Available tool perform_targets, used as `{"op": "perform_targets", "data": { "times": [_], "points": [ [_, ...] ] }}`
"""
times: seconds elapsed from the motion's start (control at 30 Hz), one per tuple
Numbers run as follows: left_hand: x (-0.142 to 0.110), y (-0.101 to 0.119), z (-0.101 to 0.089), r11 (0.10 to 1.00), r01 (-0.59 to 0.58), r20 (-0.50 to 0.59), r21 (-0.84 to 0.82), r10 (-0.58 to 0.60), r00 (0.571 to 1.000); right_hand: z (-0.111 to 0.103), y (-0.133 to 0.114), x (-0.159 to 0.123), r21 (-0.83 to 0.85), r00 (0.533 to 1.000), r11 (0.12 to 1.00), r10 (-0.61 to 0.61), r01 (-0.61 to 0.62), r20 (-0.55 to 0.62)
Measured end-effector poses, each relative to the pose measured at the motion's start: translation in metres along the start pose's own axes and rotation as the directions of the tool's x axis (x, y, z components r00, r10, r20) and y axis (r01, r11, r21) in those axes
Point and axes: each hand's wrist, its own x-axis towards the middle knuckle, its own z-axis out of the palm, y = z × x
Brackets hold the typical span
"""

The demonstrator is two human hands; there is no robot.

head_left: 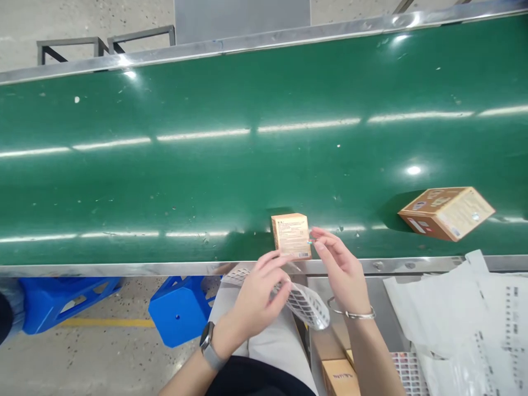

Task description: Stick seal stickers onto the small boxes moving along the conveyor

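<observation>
A small orange-brown carton (291, 234) lies at the near edge of the green surface, its printed text panel facing up. My left hand (262, 294) pinches a curled, clear sheet of stickers (308, 307) with a grid pattern, while its outstretched fingers reach the carton's lower edge. At the carton's right side is my right hand (344, 269), closed at thumb and fingertips on a tiny shiny sticker (311, 242). Whether that sticker touches the carton I cannot tell.
Another carton (447, 213) stands to the right on the green conveyor belt (206, 181). White plastic packaging (462, 324), a second sticker sheet (410, 373) and more cartons (340, 377) lie below the metal edge. Blue stools (179, 313) are at lower left.
</observation>
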Motion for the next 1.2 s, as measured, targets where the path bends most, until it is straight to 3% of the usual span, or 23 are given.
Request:
{"op": "perform_targets", "data": {
  "times": [0.1,0.17,0.5,0.77,0.87,0.97,1.03,1.13,1.2],
  "points": [
    [0.002,-0.004,0.009,0.985,-0.084,0.206,0.148,0.052,0.977,0.002,0.006,0.012,0.035,0.996,0.996,0.084,-0.084,-0.011],
    [0.005,-0.006,0.016,0.973,-0.087,0.257,0.214,0.03,0.966,0.004,0.007,0.015,-0.007,0.995,0.996,0.086,-0.086,-0.055],
    [0.017,0.0,0.028,0.966,-0.116,0.278,0.233,0.048,0.959,-0.006,0.008,0.02,-0.241,0.987,0.969,-0.079,0.043,-0.142],
    [0.029,0.006,0.037,0.971,-0.101,0.309,0.214,0.031,0.95,-0.004,0.01,0.024,-0.381,0.936,0.913,-0.251,0.144,-0.248],
    [0.036,0.005,0.038,0.975,-0.12,0.314,0.186,0.057,0.948,-0.006,0.019,0.037,-0.198,0.922,0.98,-0.094,0.019,-0.375],
    [0.04,0.002,0.034,0.978,-0.168,0.294,0.121,0.126,0.947,-0.017,0.028,0.057,0.067,0.9,0.993,0.117,-0.097,-0.419],
    [0.039,0.001,0.029,0.988,-0.138,0.25,0.067,0.117,0.961,-0.029,0.028,0.06,0.132,0.891,0.987,0.14,-0.091,-0.432],
    [0.03,0.002,0.019,1.0,0.003,0.165,-0.008,-0.002,0.986,-0.045,0.013,0.033,0.08,0.9,0.997,0.017,0.02,-0.436],
    [0.02,0.004,0.013,0.992,0.077,0.14,-0.098,-0.063,0.988,-0.049,0.0,-0.004,-0.075,0.951,0.988,-0.15,0.135,-0.271]
  ]
}}
